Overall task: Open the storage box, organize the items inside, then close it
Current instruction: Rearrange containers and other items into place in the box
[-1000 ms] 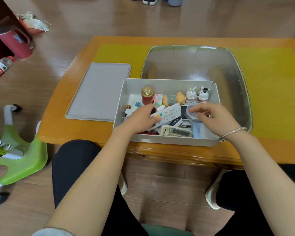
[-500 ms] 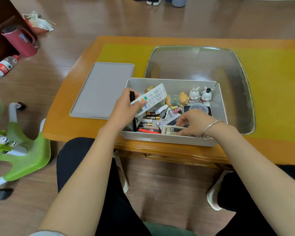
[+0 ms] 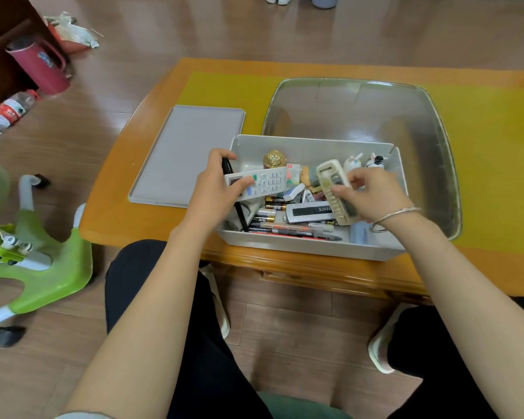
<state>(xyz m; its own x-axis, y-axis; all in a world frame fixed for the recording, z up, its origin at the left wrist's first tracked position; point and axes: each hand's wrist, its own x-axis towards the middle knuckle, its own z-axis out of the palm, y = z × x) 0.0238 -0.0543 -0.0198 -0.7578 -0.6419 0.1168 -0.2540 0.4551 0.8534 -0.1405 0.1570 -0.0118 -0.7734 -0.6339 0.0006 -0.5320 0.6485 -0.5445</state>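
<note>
The grey storage box (image 3: 312, 246) stands open at the table's near edge, with its flat lid (image 3: 188, 152) lying to the left. My left hand (image 3: 215, 189) grips a white remote control (image 3: 266, 182) together with a black pen, lifted over the box's left end. My right hand (image 3: 372, 195) holds a cream remote (image 3: 333, 189) tilted above the box's right half. Inside lie batteries (image 3: 266, 211), pens (image 3: 297, 232), a white-and-black remote (image 3: 310, 213), a gold-capped jar (image 3: 274, 158) and small figurines (image 3: 363, 161).
A large metal tray (image 3: 360, 116) sits behind the box on a yellow mat (image 3: 493, 140) over the wooden table (image 3: 112, 219). A green ride-on toy (image 3: 34, 255) stands on the floor at left. A red jug (image 3: 40, 65) and a bottle (image 3: 9, 110) are far left.
My right hand has lifted the cream remote out of the box's front and tilted it upward. My left hand has turned the white remote more level over the box's left end.
</note>
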